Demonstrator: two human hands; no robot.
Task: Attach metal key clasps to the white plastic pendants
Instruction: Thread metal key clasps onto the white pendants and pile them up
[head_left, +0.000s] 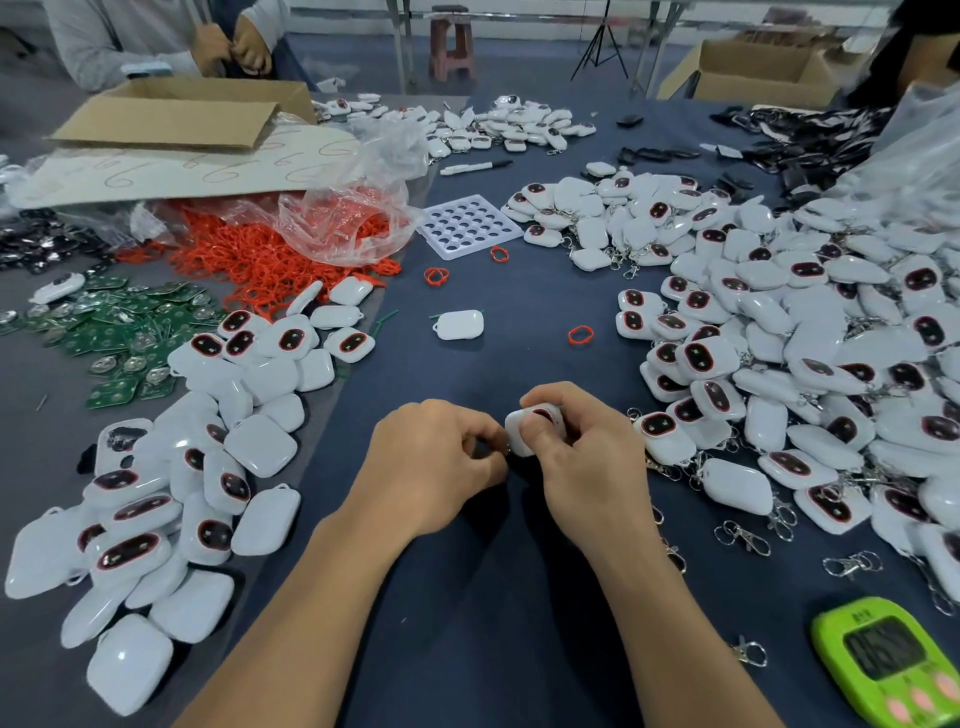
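The right hand (582, 457) grips a white pendant (532, 431) in curled fingers, over the dark surface (493, 597) — the left hand (436, 462) curls against its edge, but what it pinches I cannot tell. Loose metal clasps (743, 538) lie at the right, beside a pendant pile (831, 332).

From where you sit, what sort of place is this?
Probably a small assembly workshop. Heaps of identical white pendants cover the table, green circuit boards lie piled at the left, loose metal clasps lie at the right, and the right hand grips one pendant.
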